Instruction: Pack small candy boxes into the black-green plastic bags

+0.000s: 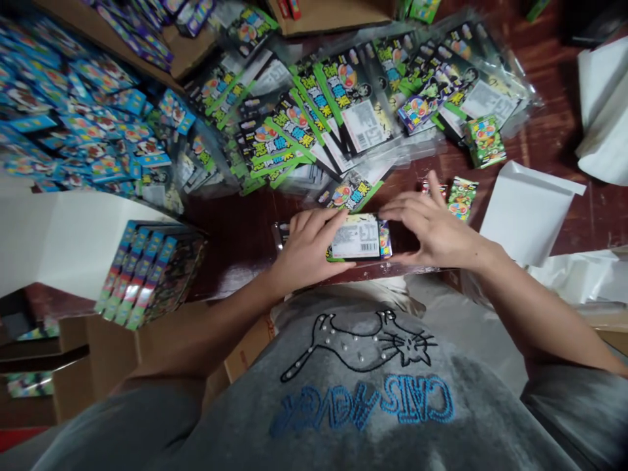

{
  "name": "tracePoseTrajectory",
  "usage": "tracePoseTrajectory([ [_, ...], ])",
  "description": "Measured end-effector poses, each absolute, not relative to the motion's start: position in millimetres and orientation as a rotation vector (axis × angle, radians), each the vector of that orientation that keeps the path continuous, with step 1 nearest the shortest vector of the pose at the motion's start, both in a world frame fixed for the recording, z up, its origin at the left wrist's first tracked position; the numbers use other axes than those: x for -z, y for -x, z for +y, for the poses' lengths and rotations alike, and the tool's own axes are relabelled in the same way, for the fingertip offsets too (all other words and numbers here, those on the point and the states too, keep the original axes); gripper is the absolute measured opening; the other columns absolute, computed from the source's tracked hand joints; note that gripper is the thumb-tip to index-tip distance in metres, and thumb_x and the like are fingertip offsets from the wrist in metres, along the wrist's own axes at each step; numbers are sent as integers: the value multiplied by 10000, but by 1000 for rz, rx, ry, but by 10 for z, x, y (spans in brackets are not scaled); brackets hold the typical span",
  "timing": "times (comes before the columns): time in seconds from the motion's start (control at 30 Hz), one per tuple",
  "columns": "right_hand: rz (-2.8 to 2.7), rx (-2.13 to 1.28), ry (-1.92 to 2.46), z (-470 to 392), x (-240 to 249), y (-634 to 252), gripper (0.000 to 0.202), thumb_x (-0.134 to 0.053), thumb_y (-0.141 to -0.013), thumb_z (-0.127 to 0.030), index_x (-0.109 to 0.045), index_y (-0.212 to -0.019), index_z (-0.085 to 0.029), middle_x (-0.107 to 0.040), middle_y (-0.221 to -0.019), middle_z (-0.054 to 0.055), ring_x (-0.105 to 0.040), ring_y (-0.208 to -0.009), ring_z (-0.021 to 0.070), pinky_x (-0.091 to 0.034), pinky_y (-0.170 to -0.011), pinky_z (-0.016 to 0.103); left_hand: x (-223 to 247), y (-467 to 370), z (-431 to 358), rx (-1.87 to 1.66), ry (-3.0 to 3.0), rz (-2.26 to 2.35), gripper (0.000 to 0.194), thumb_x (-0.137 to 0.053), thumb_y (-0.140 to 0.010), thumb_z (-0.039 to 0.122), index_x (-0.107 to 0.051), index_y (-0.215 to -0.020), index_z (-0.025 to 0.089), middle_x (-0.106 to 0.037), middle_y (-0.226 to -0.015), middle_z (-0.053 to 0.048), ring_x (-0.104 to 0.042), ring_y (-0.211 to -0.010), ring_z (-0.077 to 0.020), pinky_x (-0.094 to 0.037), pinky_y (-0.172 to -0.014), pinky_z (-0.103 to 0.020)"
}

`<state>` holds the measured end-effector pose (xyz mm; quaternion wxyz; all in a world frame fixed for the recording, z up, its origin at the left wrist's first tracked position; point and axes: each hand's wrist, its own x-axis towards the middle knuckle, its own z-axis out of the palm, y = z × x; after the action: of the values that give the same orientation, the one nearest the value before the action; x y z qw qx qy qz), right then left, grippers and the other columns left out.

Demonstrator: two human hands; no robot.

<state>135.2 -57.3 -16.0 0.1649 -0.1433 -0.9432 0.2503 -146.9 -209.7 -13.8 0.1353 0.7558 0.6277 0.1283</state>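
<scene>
At the table's front edge lies a black printed packet [356, 237] with a white barcode label. Its left part sits under my left hand [311, 248], whose fingers and thumb close around it. From the right end of the packet a small purple box [385, 239] sticks out partway. My right hand [426, 226] is at that end, thumb below and fingers above, curved around the box end with the index finger raised. Whether its fingertips press on the box is hard to see. Just behind my right hand stands a small green candy box [462, 197], with a red one [434, 188] partly hidden.
Clear-sleeved black and green packets [294, 124] spread across the back of the table. Blue small boxes [88, 124] heap at the left, near stacked display boxes [137, 275] on the edge. A white folded carton [530, 209] lies to the right. An open cardboard box [338, 16] stands behind.
</scene>
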Motion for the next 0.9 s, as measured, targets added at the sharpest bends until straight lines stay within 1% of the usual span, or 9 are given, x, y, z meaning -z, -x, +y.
tracePoseTrajectory([
  [0.07, -2665, -743, 443, -611, 184, -1348, 708, -674, -956, -707, -571, -1507, -274, -684, -1512, 121, -606, -1443, 368, -36, -1355, 746, 128, 1453, -2066, -382, -2187, 1812, 1048, -896, -807, 542, -386, -1667, 232, -578, -1511, -166, -548, -1354, -400, -421, -1151, -532],
  [0.2, -2688, -646, 594, -784, 206, -1364, 683, -621, -962, -747, -603, -1508, -337, -460, -1739, 87, -401, -1619, 401, -36, -1336, 777, 123, 1382, -2030, -462, -2144, 1878, 1055, -890, -825, 516, -350, -1687, 239, -570, -1523, -171, -548, -1356, -398, -416, -1170, -534],
  [0.3, -2736, -571, 662, -753, 210, -1525, 819, -563, -963, -795, -433, -1659, -384, -359, -1793, 82, -295, -1664, 425, -52, -1312, 811, 158, 1344, -2008, -418, -2158, 1844, 1067, -901, -815, 507, -349, -1690, 245, -569, -1535, -171, -543, -1367, -402, -417, -1166, -530],
  [0.37, -2688, -463, 846, -592, 250, -1697, 1046, -560, -904, -872, -268, -1742, -319, -305, -1806, 154, -250, -1661, 493, -64, -1276, 857, 198, 1343, -1983, -347, -2148, 1858, 1060, -909, -806, 511, -373, -1679, 238, -574, -1532, -173, -537, -1373, -411, -412, -1161, -534],
  [0.47, -2732, -429, 918, -307, 369, -1897, 1127, -551, -880, -898, -295, -1736, -210, -424, -1725, 238, -387, -1567, 534, -241, -1238, 838, 247, 1357, -1936, -260, -2132, 1864, 1047, -911, -796, 539, -410, -1660, 226, -578, -1534, -181, -530, -1380, -423, -394, -1163, -541],
  [0.53, -2789, -490, 798, -207, 429, -1923, 979, -568, -942, -811, -434, -1670, -171, -564, -1613, 245, -541, -1446, 480, -413, -1189, 729, 255, 1364, -1912, -238, -2138, 1864, 1042, -899, -801, 564, -414, -1657, 218, -575, -1542, -188, -530, -1380, -428, -382, -1165, -549],
  [0.6, -2763, -555, 652, -201, 435, -1871, 855, -632, -967, -717, -521, -1614, -169, -635, -1543, 225, -612, -1371, 425, -502, -1139, 638, 241, 1375, -1900, -237, -2154, 1869, 1041, -889, -809, 570, -407, -1660, 210, -573, -1547, -195, -529, -1381, -431, -371, -1167, -556],
  [0.77, -2638, -806, 287, -306, 330, -1608, 802, -783, -906, -640, -573, -1580, -259, -691, -1511, 138, -666, -1342, 342, -550, -1125, 563, 185, 1439, -1917, -316, -2171, 1767, 1084, -897, -789, 585, -382, -1673, 227, -570, -1553, -178, -523, -1390, -413, -379, -1172, -540],
  [0.9, -2681, -803, 317, -360, 372, -1372, 779, -740, -912, -695, -622, -1538, -246, -694, -1511, 141, -627, -1403, 376, -518, -1147, 608, 208, 1414, -1934, -374, -2127, 1756, 1061, -886, -804, 556, -371, -1681, 253, -555, -1564, -164, -503, -1407, -403, -385, -1178, -538],
])
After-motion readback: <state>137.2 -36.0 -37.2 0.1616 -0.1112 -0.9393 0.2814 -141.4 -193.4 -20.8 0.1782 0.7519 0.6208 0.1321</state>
